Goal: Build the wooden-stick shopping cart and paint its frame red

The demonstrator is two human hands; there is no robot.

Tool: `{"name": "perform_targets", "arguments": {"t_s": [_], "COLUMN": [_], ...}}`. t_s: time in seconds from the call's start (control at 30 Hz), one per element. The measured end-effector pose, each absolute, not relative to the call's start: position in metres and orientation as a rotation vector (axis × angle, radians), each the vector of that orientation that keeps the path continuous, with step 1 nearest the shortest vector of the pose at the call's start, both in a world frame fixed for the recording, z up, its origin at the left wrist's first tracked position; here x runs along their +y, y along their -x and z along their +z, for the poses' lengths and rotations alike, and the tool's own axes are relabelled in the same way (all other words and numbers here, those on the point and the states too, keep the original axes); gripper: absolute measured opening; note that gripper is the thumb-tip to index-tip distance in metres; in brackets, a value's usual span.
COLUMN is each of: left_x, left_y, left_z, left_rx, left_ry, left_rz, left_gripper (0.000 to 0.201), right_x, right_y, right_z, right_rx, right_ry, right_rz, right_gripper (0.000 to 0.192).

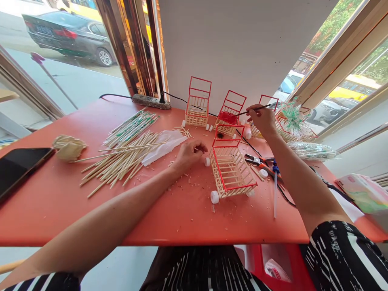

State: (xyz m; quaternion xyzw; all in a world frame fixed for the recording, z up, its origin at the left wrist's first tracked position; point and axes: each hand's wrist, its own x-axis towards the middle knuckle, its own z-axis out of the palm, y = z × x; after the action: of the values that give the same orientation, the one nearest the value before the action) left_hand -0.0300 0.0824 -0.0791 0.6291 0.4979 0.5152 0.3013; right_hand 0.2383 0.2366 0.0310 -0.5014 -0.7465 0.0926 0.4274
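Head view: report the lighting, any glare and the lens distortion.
Head view: even daylight from the windows on both sides, soft shadows only; the orange table shows a mild sheen, no hard glare; wide-angle bending curves the window frames and table edge; focus is sharp on the stick cart with red frame and both hands.

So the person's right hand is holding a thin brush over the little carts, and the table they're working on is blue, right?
Not quite. The head view shows the right hand holding the thin brush over the little carts, but the table is orange-red, not blue.
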Motion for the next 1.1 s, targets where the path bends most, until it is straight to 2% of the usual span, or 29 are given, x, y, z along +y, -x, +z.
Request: {"name": "perform_targets", "arguments": {"t_s": [0.43,0.7,0.9,1.1], "left_x": [0.082,0.08,0.078,0.077], "left_y": [0.031,0.032,0.03,0.031], "left_z": [-0.077,-0.076,-0.079,-0.082], "left_rx": [1.359,1.363,1.354,1.258], "left_ry": [-1.677,-1.7,-1.687,-1.66], "left_rz": [1.356,1.349,1.35,1.342], "left_gripper": [0.026,0.024,0.025,0.025], "right_x": [0.221,0.128,0.052,0.044], "right_y": [-0.25,-0.285,-0.296,-0.277], "right_z": [0.027,0.056,0.047,0.042], "right_rx": [-1.643,-1.316,-1.485,-1.666], "right_ry": [1.187,0.972,0.983,1.0], "right_rz": [0.394,0.458,0.333,0.283], "right_gripper": [0.02,0.011,0.012,0.016]}}
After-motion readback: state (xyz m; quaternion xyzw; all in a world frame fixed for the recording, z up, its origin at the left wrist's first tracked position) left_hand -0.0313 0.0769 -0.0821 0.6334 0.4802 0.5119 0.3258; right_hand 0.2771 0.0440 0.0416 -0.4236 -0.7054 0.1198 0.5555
